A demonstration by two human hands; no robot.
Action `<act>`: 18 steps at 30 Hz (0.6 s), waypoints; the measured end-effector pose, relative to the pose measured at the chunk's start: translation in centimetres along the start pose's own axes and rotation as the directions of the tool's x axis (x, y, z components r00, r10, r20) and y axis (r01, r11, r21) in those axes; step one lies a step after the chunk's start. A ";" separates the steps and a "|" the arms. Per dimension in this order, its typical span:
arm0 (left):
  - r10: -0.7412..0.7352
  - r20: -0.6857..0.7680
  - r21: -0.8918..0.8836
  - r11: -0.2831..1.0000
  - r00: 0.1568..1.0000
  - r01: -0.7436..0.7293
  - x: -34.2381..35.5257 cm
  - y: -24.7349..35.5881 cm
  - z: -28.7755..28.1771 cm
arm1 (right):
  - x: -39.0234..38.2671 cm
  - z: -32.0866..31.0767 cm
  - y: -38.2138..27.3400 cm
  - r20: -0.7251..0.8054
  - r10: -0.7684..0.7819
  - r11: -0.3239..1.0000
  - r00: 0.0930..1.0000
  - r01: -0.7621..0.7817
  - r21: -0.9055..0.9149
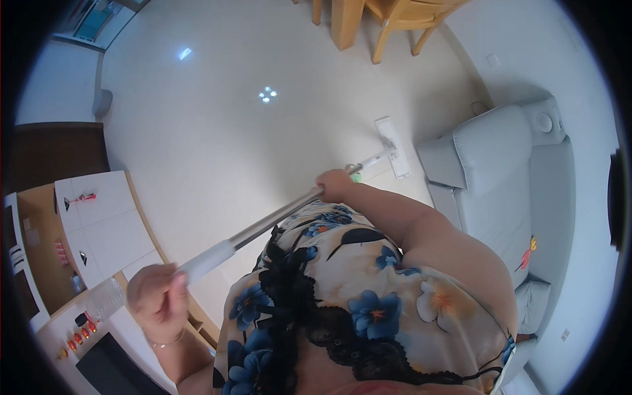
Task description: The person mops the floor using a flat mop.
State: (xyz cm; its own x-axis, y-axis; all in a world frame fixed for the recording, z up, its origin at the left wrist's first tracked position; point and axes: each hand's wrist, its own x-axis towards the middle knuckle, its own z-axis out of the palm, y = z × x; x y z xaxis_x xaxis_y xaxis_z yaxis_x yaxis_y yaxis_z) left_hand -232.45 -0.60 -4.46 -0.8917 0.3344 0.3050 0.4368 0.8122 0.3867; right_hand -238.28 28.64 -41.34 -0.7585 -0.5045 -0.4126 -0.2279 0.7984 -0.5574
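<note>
A flat mop with a metal pole [273, 219] slants across the view from lower left to upper right. My left hand [158, 297] is closed round its white end grip [209, 261]. Farther along the pole, my right hand [334, 185] wraps round the metal shaft. The white rectangular mop head [394, 147] lies on the pale floor [217, 118], close to the front of the grey sofa. A small green thing shows just past my right hand, too little of it to name.
On the right stands the grey sofa [490, 178] with a cushion [533, 304] and a red and yellow item. A wooden chair [395, 20] and a table leg [347, 25] are at the top. White cabinets [99, 217] and a dark screen [115, 368] line the left.
</note>
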 end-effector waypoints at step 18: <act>-0.601 0.235 0.176 0.799 0.764 0.575 -14.8 2.7 -13.0 | 12.2 4.1 -22.7 0.300 -0.434 0.829 0.850 0.507 -0.238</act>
State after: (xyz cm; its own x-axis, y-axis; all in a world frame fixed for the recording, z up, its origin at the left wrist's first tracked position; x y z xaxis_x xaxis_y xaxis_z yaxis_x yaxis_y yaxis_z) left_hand -216.56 -9.60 3.42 -0.9715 -0.1210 -0.2040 -0.1848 0.9253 0.3312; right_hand -239.79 2.98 -36.67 -0.3626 -0.8734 -0.3251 -0.7186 0.4841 -0.4993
